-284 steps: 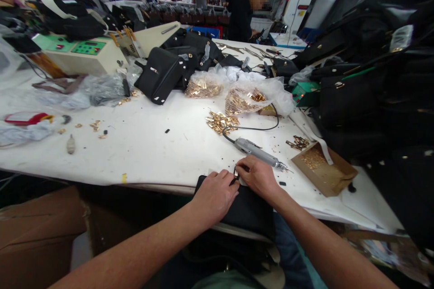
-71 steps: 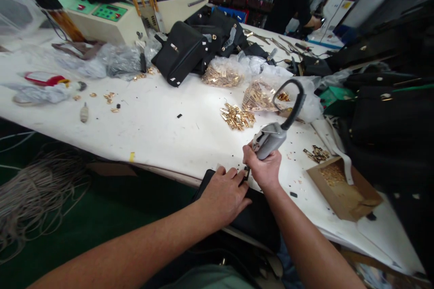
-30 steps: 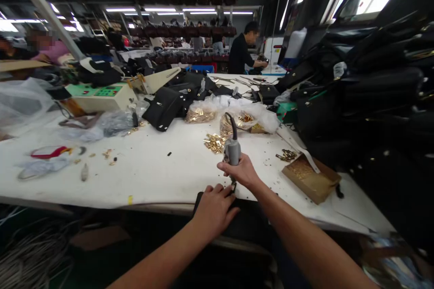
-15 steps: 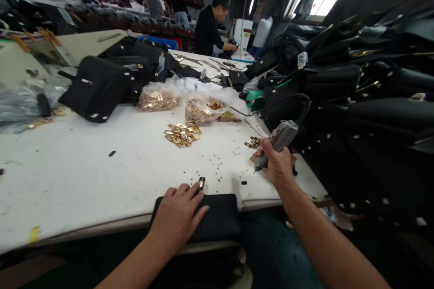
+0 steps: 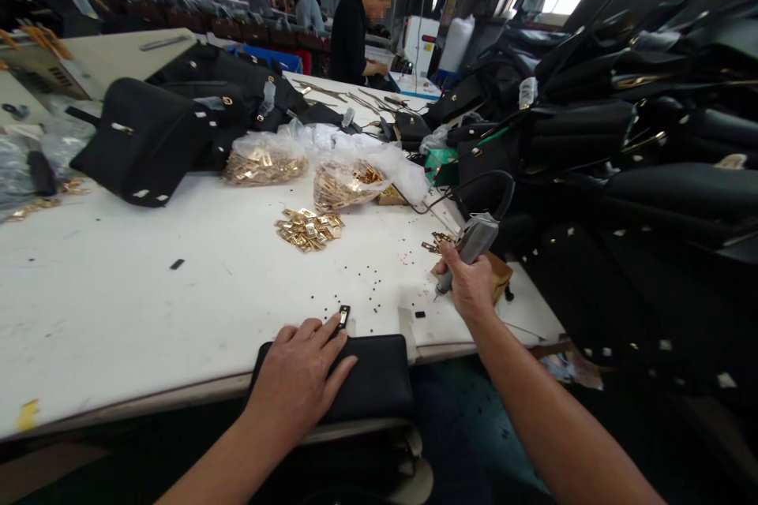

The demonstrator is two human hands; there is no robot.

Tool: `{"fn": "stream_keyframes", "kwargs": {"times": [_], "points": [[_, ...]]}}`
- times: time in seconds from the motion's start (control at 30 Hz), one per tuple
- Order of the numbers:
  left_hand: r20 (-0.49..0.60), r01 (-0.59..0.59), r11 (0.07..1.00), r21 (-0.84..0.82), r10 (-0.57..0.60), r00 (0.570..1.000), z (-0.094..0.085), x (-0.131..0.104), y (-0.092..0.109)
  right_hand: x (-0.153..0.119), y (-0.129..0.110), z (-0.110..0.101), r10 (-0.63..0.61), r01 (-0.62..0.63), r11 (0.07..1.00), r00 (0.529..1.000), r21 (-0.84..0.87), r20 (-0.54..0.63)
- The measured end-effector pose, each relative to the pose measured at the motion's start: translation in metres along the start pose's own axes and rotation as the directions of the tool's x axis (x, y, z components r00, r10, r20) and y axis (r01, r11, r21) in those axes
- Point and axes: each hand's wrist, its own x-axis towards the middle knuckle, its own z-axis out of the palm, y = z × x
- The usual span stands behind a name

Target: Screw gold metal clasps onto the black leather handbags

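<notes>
My left hand (image 5: 305, 367) lies flat, fingers spread, over a black bag (image 5: 379, 371) at the table's front edge. Its fingertips touch a small black tab with a gold plate (image 5: 343, 317) that sticks out past the bag onto the table. In my right hand (image 5: 470, 284) is a grey electric screwdriver (image 5: 477, 237), its cord looping up behind. The bit points down, just above or touching the table; I cannot tell which. Beside it lie a small black piece (image 5: 420, 314) and a cardboard box (image 5: 500, 274), partly behind my hand. Small gold plates (image 5: 435, 241) lie just beyond.
Loose gold plates (image 5: 308, 229) form a pile mid-table, before plastic bags of gold parts (image 5: 347, 185). Tiny dark bits (image 5: 373, 300) are scattered nearby. Black bags (image 5: 148, 142) stand at left; more black bags (image 5: 574, 134) are heaped at right. A person (image 5: 349, 31) works at the far end.
The whole view has shifted slightly. The screwdriver in my right hand stands a little more upright. My left hand stays on the bag and tab.
</notes>
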Motion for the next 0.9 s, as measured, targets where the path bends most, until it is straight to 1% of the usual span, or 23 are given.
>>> {"fn": "stream_keyframes", "kwargs": {"times": [0.13,0.23,0.3,0.37,0.47,0.57,0.67,0.77,0.9], "points": [[0.009,-0.002,1.0,-0.024,0.002,1.0,0.0,0.001,0.0,-0.001,-0.006,0.0,-0.033,0.034,0.998,0.999,0.055,-0.025],[0.033,0.03,0.999,-0.045,-0.029,0.999,-0.004,0.0,0.002,-0.013,-0.019,0.009,-0.041,0.04,0.987,0.999,0.155,0.0],[0.066,0.061,0.996,-0.065,-0.056,0.996,-0.01,0.0,0.006,-0.028,-0.029,0.021,-0.03,0.016,0.969,0.998,0.246,0.052],[0.095,0.081,0.993,-0.091,-0.072,0.993,-0.015,-0.001,0.009,-0.047,-0.036,0.036,-0.009,-0.034,0.942,0.992,0.334,0.124],[0.117,0.104,0.988,-0.11,-0.091,0.989,-0.018,-0.001,0.01,-0.073,-0.04,0.06,0.037,-0.13,0.907,0.972,0.4,0.232],[0.119,0.121,0.986,-0.111,-0.108,0.987,-0.018,-0.002,0.01,-0.094,-0.04,0.08,0.085,-0.207,0.896,0.948,0.392,0.307],[0.114,0.115,0.986,-0.123,-0.101,0.988,-0.017,-0.003,0.01,-0.106,-0.038,0.093,0.121,-0.249,0.9,0.931,0.357,0.343],[0.117,0.1,0.987,-0.127,-0.085,0.989,-0.017,-0.002,0.009,-0.112,-0.036,0.099,0.128,-0.254,0.905,0.927,0.342,0.353],[0.126,0.102,0.988,-0.114,-0.087,0.988,-0.016,-0.001,0.008,-0.115,-0.035,0.101,0.135,-0.256,0.913,0.924,0.316,0.359]]}}
